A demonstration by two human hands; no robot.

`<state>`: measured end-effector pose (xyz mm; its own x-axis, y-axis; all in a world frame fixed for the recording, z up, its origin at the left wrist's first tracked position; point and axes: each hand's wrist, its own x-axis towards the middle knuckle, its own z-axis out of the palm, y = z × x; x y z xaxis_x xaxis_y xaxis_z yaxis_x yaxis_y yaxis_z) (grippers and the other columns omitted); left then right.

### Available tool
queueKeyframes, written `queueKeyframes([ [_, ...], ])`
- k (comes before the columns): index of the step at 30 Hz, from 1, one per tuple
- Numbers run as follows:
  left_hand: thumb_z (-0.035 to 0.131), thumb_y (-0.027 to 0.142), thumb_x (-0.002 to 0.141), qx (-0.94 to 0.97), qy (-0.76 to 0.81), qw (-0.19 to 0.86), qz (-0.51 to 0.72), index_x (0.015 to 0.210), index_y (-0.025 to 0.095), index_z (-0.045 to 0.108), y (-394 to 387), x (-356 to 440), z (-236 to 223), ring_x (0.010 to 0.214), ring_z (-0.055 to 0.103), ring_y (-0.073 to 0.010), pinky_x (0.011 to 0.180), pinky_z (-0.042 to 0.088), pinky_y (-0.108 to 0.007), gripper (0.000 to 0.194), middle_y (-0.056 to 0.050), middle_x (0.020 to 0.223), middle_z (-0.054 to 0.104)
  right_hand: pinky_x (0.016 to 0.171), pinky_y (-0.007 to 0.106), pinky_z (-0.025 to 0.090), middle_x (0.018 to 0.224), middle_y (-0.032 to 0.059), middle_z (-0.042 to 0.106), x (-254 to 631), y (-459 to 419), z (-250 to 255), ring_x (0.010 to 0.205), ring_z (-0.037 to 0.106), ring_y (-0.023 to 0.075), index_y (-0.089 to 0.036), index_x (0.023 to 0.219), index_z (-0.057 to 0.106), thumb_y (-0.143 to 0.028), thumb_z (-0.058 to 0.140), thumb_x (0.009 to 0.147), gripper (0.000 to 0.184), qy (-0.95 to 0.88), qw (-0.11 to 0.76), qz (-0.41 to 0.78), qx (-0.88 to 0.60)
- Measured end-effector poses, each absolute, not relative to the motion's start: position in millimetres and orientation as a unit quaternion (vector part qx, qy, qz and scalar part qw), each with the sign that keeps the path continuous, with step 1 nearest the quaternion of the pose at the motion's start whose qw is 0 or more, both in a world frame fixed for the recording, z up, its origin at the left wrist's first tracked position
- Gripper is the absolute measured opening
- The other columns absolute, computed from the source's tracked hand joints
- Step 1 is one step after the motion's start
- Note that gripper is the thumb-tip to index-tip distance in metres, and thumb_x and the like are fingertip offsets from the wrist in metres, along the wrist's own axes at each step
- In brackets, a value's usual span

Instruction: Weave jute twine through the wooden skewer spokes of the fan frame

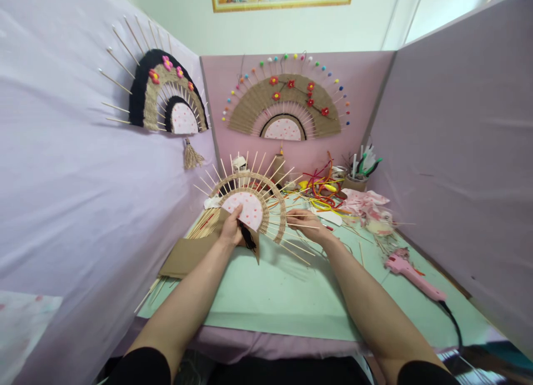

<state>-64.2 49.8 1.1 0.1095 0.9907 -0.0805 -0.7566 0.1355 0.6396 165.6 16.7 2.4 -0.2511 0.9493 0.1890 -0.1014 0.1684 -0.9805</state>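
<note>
A half-round fan point(245, 203) of wooden sticks, with woven twine bands and a pink-dotted white centre, is tilted above the table. My left hand point(232, 227) grips its lower edge, thumb across the dotted centre. Just below hangs a bundle of black yarn point(247, 236), close to a brown cardboard piece point(255, 245). At the fan's right side, my right hand point(306, 221) has its fingers closed by the outer twine band point(282, 218) and the stick ends. What exactly those fingers pinch is too small to make out.
A pink glue gun point(416, 276) with a black cable lies at right. Brown cardboard point(189, 257) and loose sticks point(204, 224) lie at left. Coloured pipe cleaners point(320, 188), pink-dotted cloth point(364, 200) and a tool pot point(356, 182) stand behind. Finished fans point(287, 99) hang on the partitions.
</note>
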Motion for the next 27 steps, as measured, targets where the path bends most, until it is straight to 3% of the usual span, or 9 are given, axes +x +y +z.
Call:
queueKeyframes([
  [9,0.058,0.021,0.079,0.221,0.260,0.707,0.620,0.101,0.011,0.063,51.4,-67.0,1.7,0.090,0.065,-0.0180,0.093,0.047,-0.034,0.025,-0.009,0.095,0.070,0.059,0.027,0.041,0.067,0.0001,0.059,172.5,18.5,0.6,0.058,0.051,0.0107,-0.018,0.086,0.066,-0.032,0.075,0.062,0.029,-0.543,0.503,0.587,-0.328],
  [14,0.059,0.021,0.078,0.211,0.263,0.709,0.620,0.102,0.010,0.062,52.0,-66.5,-0.8,0.085,0.066,-0.0177,0.091,0.049,-0.035,0.026,-0.010,0.094,0.070,0.069,0.030,0.047,0.081,0.0031,0.065,174.0,17.3,2.5,0.070,0.060,0.0134,-0.020,0.093,0.066,-0.026,0.076,0.063,0.033,-0.514,0.497,0.625,-0.314],
  [21,0.059,0.021,0.078,0.222,0.258,0.715,0.610,0.102,0.010,0.061,50.9,-65.6,-3.1,0.082,0.066,-0.0167,0.084,0.052,-0.031,0.026,-0.010,0.092,0.070,0.056,0.025,0.044,0.091,0.0033,0.065,169.4,15.3,4.1,0.064,0.058,0.0110,-0.025,0.105,0.062,-0.025,0.075,0.064,0.044,-0.509,0.504,0.646,-0.264],
  [27,0.061,0.022,0.077,0.297,0.285,0.720,0.559,0.094,0.011,0.061,43.2,-64.2,-6.4,0.073,0.066,-0.0157,0.072,0.054,-0.028,0.020,-0.010,0.084,0.070,0.071,0.030,0.047,0.097,0.0029,0.066,165.1,7.3,14.1,0.078,0.061,0.0153,-0.027,0.105,0.062,-0.033,0.072,0.067,0.039,-0.518,0.518,0.618,-0.286],
])
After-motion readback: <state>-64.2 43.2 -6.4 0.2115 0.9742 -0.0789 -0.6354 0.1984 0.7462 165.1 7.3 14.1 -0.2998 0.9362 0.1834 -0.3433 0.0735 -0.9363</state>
